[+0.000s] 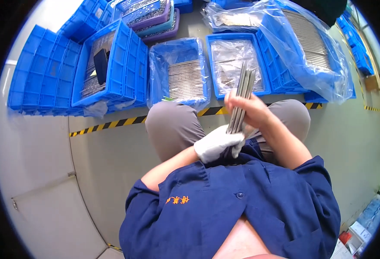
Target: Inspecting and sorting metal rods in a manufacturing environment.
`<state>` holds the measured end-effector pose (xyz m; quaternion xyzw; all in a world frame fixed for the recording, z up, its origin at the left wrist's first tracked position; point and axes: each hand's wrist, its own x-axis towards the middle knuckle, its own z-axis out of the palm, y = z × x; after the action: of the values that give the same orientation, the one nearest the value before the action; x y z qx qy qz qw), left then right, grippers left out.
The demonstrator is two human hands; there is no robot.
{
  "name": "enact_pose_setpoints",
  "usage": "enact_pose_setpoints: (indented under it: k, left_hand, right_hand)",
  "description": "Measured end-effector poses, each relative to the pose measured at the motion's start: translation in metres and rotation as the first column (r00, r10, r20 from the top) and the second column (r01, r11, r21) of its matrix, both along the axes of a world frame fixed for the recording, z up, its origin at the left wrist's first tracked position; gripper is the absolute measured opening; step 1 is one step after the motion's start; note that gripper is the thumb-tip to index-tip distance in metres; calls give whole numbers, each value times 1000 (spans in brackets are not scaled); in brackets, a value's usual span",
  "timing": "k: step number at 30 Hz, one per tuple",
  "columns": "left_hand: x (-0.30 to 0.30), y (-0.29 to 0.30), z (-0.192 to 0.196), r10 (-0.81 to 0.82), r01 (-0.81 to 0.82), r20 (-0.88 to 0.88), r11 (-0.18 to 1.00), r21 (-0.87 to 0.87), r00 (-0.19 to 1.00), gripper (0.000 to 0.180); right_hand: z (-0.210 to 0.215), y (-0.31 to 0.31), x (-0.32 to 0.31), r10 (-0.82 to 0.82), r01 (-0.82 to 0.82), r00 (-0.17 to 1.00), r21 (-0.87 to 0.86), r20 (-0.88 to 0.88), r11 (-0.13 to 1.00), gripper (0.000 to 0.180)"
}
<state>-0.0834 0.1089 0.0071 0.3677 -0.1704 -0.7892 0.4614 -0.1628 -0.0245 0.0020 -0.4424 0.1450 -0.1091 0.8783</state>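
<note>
At far left, one dark phone-like object (100,67) lies over rods in a blue crate (117,64); next come three stacked trays (157,30), two purple and one teal, cut by the upper edge. One plastic-lined crate (155,71) holds rods too tight to count. The gloved left hand (218,144) has its fingers closed round the lower end of one metal bundle (244,84), upright above the lap, its pieces blurred beyond counting. It partly hides another crate (261,88). The bare right hand (254,108) wraps the bundle midway, some fingertips hidden.
</note>
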Motion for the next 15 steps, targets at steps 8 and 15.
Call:
enact_pose_setpoints:
  k: [8, 15]
  left_hand:
    - [89, -46, 29, 229, -237, 657, 968, -78, 719, 23]
    - [107, -67, 17, 344, -337, 544, 934, -115, 765, 12]
  right_hand:
    - [42, -98, 38, -369, 392, 905, 79, -209, 917, 40]
    - [6, -90, 52, -134, -207, 949, -886, -284, 414, 34]
